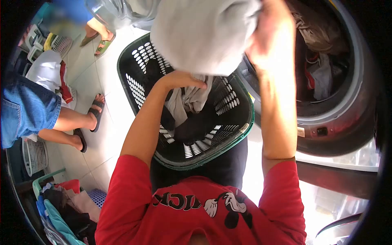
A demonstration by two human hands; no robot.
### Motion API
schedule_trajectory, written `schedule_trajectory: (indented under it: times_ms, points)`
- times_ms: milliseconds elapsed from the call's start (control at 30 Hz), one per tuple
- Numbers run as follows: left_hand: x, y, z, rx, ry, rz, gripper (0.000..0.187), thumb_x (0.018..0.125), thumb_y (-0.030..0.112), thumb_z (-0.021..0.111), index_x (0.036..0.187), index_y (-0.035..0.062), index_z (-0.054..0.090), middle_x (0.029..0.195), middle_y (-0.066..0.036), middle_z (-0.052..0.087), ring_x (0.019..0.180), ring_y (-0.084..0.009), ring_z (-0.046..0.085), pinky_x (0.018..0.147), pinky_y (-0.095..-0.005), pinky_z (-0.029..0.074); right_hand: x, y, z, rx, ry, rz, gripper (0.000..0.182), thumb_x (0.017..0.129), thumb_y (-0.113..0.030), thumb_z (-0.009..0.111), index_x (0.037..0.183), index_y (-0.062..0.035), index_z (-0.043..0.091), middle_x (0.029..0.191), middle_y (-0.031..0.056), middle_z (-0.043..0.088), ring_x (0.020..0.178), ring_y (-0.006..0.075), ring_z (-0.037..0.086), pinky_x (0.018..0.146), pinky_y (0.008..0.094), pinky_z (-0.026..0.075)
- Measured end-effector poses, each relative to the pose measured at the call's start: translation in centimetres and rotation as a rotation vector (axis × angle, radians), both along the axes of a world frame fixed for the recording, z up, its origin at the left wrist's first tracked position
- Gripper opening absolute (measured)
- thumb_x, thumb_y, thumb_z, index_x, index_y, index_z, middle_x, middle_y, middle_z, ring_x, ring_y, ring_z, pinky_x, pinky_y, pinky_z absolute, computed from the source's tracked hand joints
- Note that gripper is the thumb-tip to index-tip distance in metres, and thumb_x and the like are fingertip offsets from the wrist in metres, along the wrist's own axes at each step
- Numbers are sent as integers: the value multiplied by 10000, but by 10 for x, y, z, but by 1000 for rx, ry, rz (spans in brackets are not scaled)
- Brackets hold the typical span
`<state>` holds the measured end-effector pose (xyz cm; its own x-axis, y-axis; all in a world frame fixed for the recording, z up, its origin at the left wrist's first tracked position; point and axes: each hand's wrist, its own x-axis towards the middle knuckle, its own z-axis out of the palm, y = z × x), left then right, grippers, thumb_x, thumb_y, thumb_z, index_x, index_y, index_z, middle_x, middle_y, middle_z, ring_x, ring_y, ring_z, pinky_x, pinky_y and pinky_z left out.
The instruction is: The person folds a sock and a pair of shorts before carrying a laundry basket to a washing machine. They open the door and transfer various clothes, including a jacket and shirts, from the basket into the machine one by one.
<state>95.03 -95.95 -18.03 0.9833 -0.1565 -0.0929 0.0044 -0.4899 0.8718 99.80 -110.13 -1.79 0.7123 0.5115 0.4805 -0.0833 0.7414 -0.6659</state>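
Observation:
A light grey cloth garment [204,36] is bunched up in front of me, above a dark laundry basket [192,165] with a green rim. My right hand [272,38], blurred, grips the garment's right side. Below the bundle, my left hand [184,80] is closed on its hanging part, the thumb showing and the other fingers hidden behind the fabric. Grey folds hang down into the basket, where dark cloth lies. To the right, a front-loading machine's drum [347,87] is open, with brown, grey and red clothes [322,75] inside.
Two people stand on the tiled floor [104,134] at the left, one in denim shorts [32,102], another in green sandals [105,44]. A heaped clothes pile [67,208] fills a basket at the lower left. White baskets [36,155] line the left side.

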Motion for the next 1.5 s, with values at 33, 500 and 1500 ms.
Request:
schedule_trajectory:
  times_ms: [33,500,1500]
  points:
    - [4,3,-10,-19,74,-88,650,580,319,759,1080,-14,511,1012,-133,578,931,-195,525,822,-275,398,1,-5,4,49,-26,-69,224,798,-114,466,986,5,497,833,66,553,716,138,558,671,247,487]
    - [13,49,-57,239,-384,347,311,742,120,450,1008,-18,532,921,-262,560,867,-383,539,746,-415,427,6,-40,-45,-533,-455,-664,246,800,-172,490,1011,-45,471,898,65,511,785,125,515,708,251,435]
    - [-1,10,-13,92,-155,192,705,740,246,594,1302,-2,247,1266,-156,388,1160,-248,376,976,-305,282,15,-17,-176,-286,31,-819,445,820,-228,580,1114,78,447,1031,160,545,940,214,501,846,292,370]
